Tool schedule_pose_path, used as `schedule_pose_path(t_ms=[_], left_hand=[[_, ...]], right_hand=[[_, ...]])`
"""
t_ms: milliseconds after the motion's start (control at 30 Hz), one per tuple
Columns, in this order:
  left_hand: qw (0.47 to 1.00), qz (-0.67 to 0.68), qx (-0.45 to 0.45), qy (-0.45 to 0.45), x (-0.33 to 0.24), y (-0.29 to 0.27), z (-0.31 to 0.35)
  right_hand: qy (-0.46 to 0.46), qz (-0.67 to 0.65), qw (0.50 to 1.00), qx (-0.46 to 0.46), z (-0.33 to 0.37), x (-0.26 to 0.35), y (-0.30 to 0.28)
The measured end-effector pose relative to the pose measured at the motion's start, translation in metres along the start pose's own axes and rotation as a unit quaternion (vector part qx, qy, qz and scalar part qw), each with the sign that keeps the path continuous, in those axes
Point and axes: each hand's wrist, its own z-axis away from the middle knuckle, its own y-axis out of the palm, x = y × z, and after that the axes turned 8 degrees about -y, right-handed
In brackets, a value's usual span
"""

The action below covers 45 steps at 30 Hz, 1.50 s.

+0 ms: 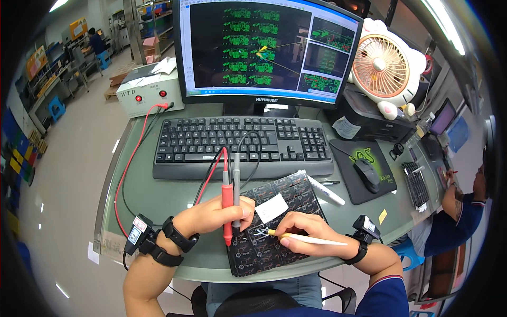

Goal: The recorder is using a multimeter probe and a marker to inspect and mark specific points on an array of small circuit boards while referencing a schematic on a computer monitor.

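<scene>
A black circuit board panel point(266, 248) lies on the glass desk point(158, 198) near its front edge, with a small white paper label point(271, 207) on top. My left hand point(214, 214) grips a red test probe point(227, 203) and a grey test probe point(236, 185) together, tips down on the panel's left part. Their red and black leads run back over the desk. My right hand point(306, 227) holds a white marker pen point(311, 239) pointing left, its tip at white scribbled marks point(260, 231) on the board.
A black keyboard point(240, 145) and a monitor point(266, 50) stand behind the board. Back left is a white test box point(148, 90). A mouse point(367, 174) on its pad, a second white marker point(326, 191), a printer and a pink fan point(383, 66) are right. Another person point(465, 206) sits far right.
</scene>
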Motion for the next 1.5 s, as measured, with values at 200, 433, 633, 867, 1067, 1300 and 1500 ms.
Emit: schedule_pose_path(t_ms=[200,433,633,867,1067,1300,1500], left_hand=[[1.0,-0.013,-0.015,-0.022,-0.014,-0.008,0.013],[0.992,0.126,-0.004,-0.028,-0.002,-0.007,0.007],[0.991,0.112,0.013,-0.072,0.005,-0.005,0.004],[0.993,0.09,0.021,-0.075,0.0,-0.005,0.004],[0.993,0.089,-0.004,-0.072,0.004,-0.004,0.003],[0.987,0.086,-0.037,-0.128,-0.002,-0.002,0.004],[0.993,0.059,-0.037,-0.091,-0.003,0.0,0.002]], right_hand=[[0.014,0.004,1.0,0.012,-0.001,0.001,0.001],[-0.071,0.06,0.996,0.003,-0.006,-0.002,0.009],[-0.005,0.069,0.997,-0.022,-0.005,0.001,0.019],[-0.09,0.12,0.989,-0.008,-0.011,-0.004,0.023],[-0.091,0.146,0.985,0.03,-0.011,-0.002,0.021],[-0.122,0.137,0.983,0.021,-0.012,-0.005,0.019],[-0.101,0.109,0.989,-0.006,-0.013,-0.006,0.022]])
